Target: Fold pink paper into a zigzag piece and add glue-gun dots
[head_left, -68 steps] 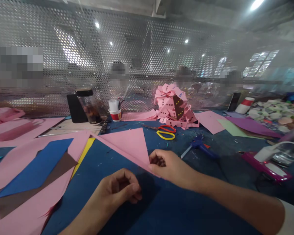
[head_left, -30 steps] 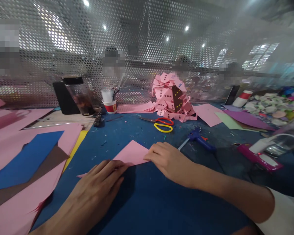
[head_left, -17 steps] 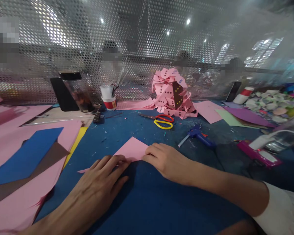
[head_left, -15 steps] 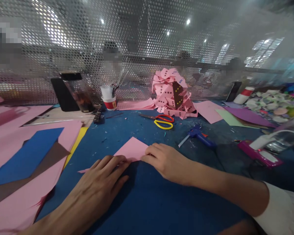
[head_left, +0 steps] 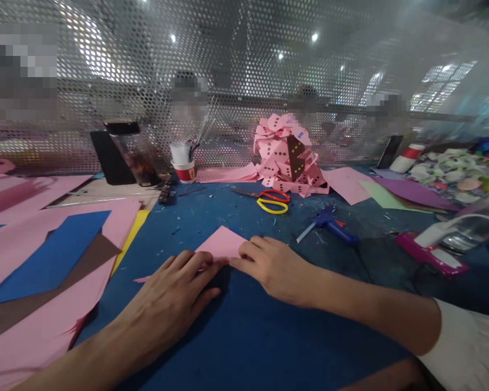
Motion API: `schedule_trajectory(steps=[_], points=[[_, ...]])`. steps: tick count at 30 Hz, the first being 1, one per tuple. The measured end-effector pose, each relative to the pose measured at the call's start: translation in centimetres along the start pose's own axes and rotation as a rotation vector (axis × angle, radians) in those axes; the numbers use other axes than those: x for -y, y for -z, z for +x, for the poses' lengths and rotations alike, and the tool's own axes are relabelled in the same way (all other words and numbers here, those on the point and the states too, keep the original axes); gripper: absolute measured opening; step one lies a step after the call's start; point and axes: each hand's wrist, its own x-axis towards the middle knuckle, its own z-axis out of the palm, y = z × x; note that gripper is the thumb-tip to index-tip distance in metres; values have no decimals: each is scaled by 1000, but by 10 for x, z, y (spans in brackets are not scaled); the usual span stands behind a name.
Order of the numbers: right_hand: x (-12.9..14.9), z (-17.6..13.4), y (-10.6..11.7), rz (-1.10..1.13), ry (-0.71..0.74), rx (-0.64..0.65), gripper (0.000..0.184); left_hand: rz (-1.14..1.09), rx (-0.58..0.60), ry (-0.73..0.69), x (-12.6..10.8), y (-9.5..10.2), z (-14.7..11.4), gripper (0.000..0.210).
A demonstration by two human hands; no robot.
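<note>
A piece of pink paper [head_left: 221, 243] lies on the blue tabletop in front of me, one corner pointing away. My left hand [head_left: 175, 293] presses its near left edge, thumb and fingers closed on it. From the right, my right hand [head_left: 273, 269] pinches the near right edge, its fingertips close to the left ones. Both hands cover much of the near edge. A narrow pink tip [head_left: 142, 279] sticks out left of my left hand. Beyond the paper lie scissors [head_left: 272, 201] with one red and one yellow handle.
A blue glue gun [head_left: 330, 224] lies to the right, near a magenta power strip [head_left: 432, 254]. Behind stands a pink folded-paper model [head_left: 275, 155] with dark dots. Stacked pink sheets [head_left: 32, 331] and a blue sheet [head_left: 52, 260] cover the left. A paper cup [head_left: 184, 171] stands at the back.
Both hands have come closer together along the paper's near edge, which now shows less between them. The view has shifted slightly.
</note>
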Motion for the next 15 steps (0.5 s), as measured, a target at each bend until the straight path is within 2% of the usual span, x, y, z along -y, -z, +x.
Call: schedule_trajectory(steps=[7,15], points=[[4,1,1,-57,-2,6,34,123,48,-53,-3,2,0,37],[1,-2,2,-13,8,12,33,130,67,-55,-2,3,-3,33]])
